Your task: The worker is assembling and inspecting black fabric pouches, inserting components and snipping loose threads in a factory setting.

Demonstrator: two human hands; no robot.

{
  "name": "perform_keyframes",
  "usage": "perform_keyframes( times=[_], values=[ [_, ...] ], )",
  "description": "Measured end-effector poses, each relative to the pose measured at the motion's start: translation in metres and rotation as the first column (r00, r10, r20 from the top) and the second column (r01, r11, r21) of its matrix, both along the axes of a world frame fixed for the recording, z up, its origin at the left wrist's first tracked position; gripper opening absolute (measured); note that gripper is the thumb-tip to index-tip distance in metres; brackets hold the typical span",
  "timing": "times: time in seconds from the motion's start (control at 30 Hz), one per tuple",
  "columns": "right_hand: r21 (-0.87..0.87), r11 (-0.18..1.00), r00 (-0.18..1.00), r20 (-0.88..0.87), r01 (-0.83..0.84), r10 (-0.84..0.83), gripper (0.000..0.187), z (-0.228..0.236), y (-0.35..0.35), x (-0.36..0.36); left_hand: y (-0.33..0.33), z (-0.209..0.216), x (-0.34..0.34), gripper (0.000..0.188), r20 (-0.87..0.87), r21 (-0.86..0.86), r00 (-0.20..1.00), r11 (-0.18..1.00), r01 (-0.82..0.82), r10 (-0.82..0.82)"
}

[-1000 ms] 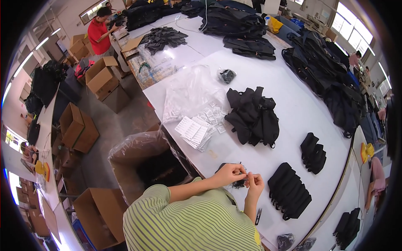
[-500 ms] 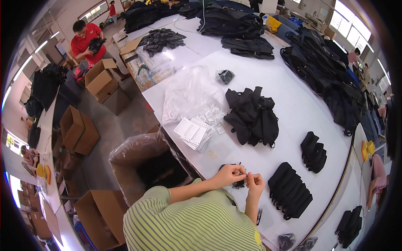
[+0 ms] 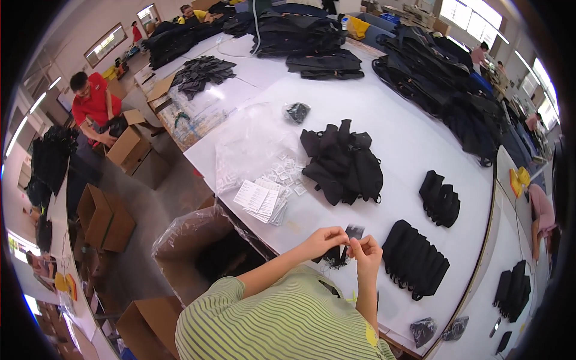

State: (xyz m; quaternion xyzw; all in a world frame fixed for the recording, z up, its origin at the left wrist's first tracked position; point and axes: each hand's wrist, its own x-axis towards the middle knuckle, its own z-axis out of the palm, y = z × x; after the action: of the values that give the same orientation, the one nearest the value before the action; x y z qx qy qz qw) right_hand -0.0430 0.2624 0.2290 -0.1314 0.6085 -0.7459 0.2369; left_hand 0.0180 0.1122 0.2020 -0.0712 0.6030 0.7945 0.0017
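My left hand (image 3: 326,241) and my right hand (image 3: 365,251) meet at the fingertips over the near part of the white table. Both are pinched closed. Rising from between the fingers is a small dark grey rectangular piece (image 3: 355,230), like a tag; its kind is too small to make out. A tangle of black strings (image 3: 336,258) lies below the hands. To their right sits a row of folded black fabric pieces (image 3: 415,261). Farther off lies a loose heap of black fabric pieces (image 3: 343,165). White printed cards (image 3: 262,200) are spread to the left of it.
A plastic-lined carton (image 3: 180,246) stands against the table's left edge. Clear plastic bags (image 3: 255,141) lie beyond the cards. A smaller black stack (image 3: 440,199) is at right, and bagged black items (image 3: 423,330) rest near the front edge. A person in red (image 3: 96,105) bends over a carton.
The dark grey piece now shows above my fingertips. My hands stay close together. The view has shifted, and the person in red has lowered a black item into the carton.
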Motion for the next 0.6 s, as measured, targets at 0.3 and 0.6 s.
perform_keyframes(
  times=[0.3,0.6],
  values=[
    [-0.133,0.991,0.997,-0.082,-0.007,-0.004,0.021,0.051,-0.002,0.001,0.004,0.0,-0.001,0.063,-0.077,-0.087,0.979,0.98,0.18,-0.187],
    [-0.301,0.953,1.0,0.002,0.013,-0.013,0.022,0.05,0.008,0.007,0.017,-0.016,0.0,0.055,0.052,-0.035,0.94,0.94,0.34,-0.339]
  ],
)
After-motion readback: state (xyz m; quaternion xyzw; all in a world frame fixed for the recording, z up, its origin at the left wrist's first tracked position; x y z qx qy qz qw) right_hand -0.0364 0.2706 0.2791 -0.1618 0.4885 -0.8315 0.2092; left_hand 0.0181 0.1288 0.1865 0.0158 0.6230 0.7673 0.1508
